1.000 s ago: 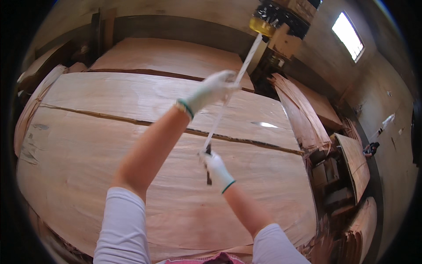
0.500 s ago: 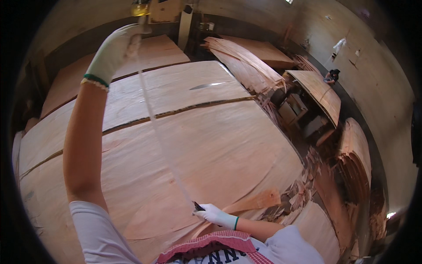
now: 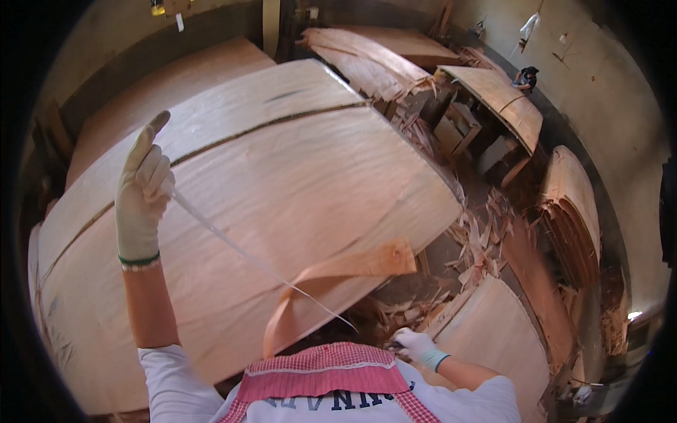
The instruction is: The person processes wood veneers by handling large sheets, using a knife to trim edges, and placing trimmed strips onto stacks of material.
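My left hand (image 3: 143, 187), in a white knit glove with a green cuff and a darkened fingertip, is raised at the left. Its fingers are curled round a narrow white strip (image 3: 240, 250), with the index finger extended upward. From there the strip slants down to a loose end near my apron. At the lower right, my gloved right hand (image 3: 419, 347) is closed on a small dark tool, mostly hidden by the fingers; it is apart from the strip's end. Below both hands lies a large stack of wood veneer sheets (image 3: 296, 183), and a curled veneer strip (image 3: 367, 262) hangs over its near edge.
Torn veneer scraps (image 3: 476, 243) litter the floor right of the stack. More veneer sheets (image 3: 497, 328) lie by my right arm, with a bent pile (image 3: 571, 204) beyond. Farther off, a person (image 3: 525, 79) is at a veneer-topped table (image 3: 504, 99).
My left hand has come down and nearer. My right hand has moved right, away from the white strip, whose lower end now hangs loose. The view has shifted over the stack.
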{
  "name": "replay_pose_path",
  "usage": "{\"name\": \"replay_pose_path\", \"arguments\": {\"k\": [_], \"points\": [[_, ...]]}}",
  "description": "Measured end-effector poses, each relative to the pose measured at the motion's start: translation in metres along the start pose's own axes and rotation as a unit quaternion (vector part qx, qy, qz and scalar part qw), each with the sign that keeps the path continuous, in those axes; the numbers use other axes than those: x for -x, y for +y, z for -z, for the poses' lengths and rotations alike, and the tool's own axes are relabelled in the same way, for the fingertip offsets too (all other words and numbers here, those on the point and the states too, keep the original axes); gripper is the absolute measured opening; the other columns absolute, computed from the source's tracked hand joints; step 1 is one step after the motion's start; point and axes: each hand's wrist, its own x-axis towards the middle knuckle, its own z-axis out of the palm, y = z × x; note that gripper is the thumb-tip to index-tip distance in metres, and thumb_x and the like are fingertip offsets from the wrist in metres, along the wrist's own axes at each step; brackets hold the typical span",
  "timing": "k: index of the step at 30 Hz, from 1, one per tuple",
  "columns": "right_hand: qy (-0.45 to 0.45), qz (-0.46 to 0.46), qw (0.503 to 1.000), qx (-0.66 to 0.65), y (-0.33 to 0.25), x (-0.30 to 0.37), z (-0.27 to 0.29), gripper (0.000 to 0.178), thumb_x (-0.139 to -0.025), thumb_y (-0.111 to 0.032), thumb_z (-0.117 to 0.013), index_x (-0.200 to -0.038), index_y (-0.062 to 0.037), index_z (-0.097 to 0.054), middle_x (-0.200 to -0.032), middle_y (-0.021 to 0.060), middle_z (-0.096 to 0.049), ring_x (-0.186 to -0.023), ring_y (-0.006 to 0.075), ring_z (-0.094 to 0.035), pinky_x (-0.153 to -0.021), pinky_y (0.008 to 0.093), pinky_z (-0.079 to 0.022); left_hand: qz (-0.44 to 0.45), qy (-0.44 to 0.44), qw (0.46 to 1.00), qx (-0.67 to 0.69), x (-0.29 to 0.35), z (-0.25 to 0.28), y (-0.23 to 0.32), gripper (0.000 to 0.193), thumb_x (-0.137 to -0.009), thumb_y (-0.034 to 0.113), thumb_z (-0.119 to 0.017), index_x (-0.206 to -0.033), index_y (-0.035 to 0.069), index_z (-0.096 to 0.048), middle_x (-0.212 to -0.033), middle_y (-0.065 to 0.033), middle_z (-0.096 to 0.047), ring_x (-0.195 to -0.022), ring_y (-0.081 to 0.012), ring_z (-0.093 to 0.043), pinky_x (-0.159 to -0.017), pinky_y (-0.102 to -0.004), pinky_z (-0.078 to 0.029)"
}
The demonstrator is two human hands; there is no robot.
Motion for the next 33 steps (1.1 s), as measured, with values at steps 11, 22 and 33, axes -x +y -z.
{"name": "replay_pose_path", "arguments": {"k": [11,22,33], "points": [[0.261,0.116,0.934,-0.215,-0.074,-0.15,0.036,0.036,-0.083,-0.018,-0.07,-0.114,-0.0073,-0.056,-0.111,0.0152,-0.059,-0.096,0.0353,-0.061,-0.08,0.0397,-0.05,0.128,-0.029,0.991,-0.015,0.209,-0.157,-0.04,0.03,-0.092,0.005,-0.046,-0.109,-0.017,-0.056,-0.05,0.0008,-0.053,-0.032,-0.0011,-0.037,-0.03,-0.0172,-0.024],[-0.342,0.254,0.904,0.034,-0.105,-0.167,-0.003,0.036,-0.076,-0.021,-0.067,-0.108,-0.0056,-0.062,-0.103,0.0206,-0.065,-0.094,0.0378,-0.064,-0.085,0.043,-0.051,0.201,0.133,0.97,-0.025,0.28,-0.119,-0.012,0.031,-0.096,0.015,-0.048,-0.107,-0.013,-0.057,-0.045,0.0031,-0.044,-0.031,-0.0023,-0.032,-0.032,-0.0201,-0.021],[-0.283,0.156,0.783,-0.532,-0.354,-0.164,0.087,0.023,-0.099,-0.02,-0.047,-0.105,-0.001,-0.059,-0.085,0.001,-0.061,-0.061,0.0046,-0.049,-0.054,0.02,-0.039,0.165,0.202,0.952,-0.163,0.247,-0.038,-0.016,0.041,-0.103,0.026,-0.037,-0.117,-0.007,-0.057,-0.048,0.0067,-0.035,-0.04,-0.0026,-0.033,-0.043,-0.0171,-0.039]]}}
